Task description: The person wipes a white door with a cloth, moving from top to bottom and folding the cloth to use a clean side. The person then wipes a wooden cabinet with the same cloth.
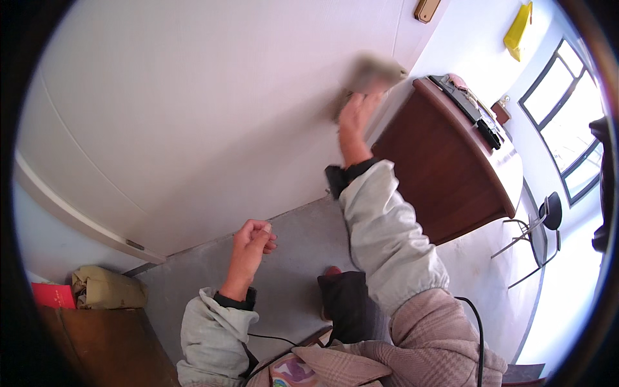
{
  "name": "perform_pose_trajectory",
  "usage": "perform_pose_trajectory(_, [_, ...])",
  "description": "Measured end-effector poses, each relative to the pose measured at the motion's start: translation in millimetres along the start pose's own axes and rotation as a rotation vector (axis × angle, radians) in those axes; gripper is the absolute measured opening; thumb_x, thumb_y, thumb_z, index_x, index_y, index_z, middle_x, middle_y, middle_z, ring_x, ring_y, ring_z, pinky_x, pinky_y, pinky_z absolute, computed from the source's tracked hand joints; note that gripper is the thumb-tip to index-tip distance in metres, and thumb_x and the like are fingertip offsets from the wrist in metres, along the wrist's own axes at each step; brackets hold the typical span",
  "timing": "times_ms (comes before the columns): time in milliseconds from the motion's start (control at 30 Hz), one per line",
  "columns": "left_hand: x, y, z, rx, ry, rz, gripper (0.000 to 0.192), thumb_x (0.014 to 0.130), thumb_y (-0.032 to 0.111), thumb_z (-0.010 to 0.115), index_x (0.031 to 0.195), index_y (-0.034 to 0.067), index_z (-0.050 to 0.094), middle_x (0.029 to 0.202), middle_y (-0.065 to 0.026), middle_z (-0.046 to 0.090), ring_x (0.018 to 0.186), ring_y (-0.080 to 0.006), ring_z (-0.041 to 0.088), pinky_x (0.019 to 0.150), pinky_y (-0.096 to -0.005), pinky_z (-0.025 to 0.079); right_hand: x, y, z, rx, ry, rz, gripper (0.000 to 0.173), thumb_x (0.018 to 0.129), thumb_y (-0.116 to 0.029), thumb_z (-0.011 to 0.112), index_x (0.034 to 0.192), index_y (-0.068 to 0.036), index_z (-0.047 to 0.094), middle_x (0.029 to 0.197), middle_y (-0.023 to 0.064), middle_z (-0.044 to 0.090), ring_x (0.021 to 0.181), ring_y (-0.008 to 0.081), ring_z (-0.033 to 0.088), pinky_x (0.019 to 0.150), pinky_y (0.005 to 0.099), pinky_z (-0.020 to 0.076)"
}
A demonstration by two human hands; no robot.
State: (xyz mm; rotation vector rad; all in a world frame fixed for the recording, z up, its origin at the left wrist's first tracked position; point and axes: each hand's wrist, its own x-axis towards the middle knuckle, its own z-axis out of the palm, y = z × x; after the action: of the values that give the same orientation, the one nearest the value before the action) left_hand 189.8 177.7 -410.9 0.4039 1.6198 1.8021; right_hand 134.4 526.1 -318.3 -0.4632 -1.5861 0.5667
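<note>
My right hand (pixel 359 113) grips a grey-brown cloth (pixel 370 72) and holds it to a white door panel (pixel 203 116), near the panel's right side. Motion blurs the cloth, and my fingertips are partly hidden by it. Lower down, in front of the door's bottom edge, is my left hand (pixel 251 242). Its fingers are loosely curled in with the thumb against them, and nothing shows in it. Pale oversleeves cover both forearms.
A dark red wooden desk (pixel 435 164) stands close by my right arm, with a black flat device (pixel 457 101) on top. Beyond it are a chair (pixel 544 222) and a window (pixel 566 111). At lower left, a brown cabinet (pixel 106 343) bears a wrapped package (pixel 111 288) and a red box (pixel 53 295).
</note>
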Motion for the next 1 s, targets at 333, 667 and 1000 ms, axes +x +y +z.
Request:
perform_pose_trajectory(333, [-3, 0, -1, 0.004, -0.015, 0.026, 0.024, 0.099, 0.029, 0.057, 0.104, 0.005, 0.06, 0.089, -0.006, 0.065, 0.074, -0.0128, 0.061, 0.069, -0.0282, 0.05, -56, -24, 22, -0.034, -0.042, 0.07, 0.062, 0.094, -0.009, 0.046, 0.153, -0.001, 0.027, 0.159, 0.0236, 0.021, 0.149, 0.0386, 0.016, 0.121, 0.0477, 0.0119])
perform_pose_trajectory(667, [-8, 10, -9, 0.0, 0.026, 0.052, 0.024, 0.098, 0.027, 0.059, 0.102, 0.004, 0.06, 0.086, -0.0052, 0.066, 0.073, -0.0128, 0.062, 0.067, -0.0281, 0.05, -28, 2, -9, 0.526, -0.004, 0.533, 0.065, 0.093, -0.006, 0.043, 0.154, -0.002, 0.023, 0.16, 0.0236, 0.018, 0.149, 0.0389, 0.015, 0.122, 0.0451, 0.0104])
perform_pose_trajectory(1000, [-10, 12, -11, 0.013, -0.017, 0.031, 0.026, 0.1, 0.029, 0.057, 0.107, 0.005, 0.061, 0.089, -0.0052, 0.065, 0.076, -0.0124, 0.062, 0.07, -0.0273, 0.05, -67, 8, 2, 0.111, -0.061, 0.19, 0.063, 0.093, -0.006, 0.044, 0.153, -0.003, 0.024, 0.16, 0.0235, 0.017, 0.149, 0.0388, 0.015, 0.122, 0.0456, 0.0108])
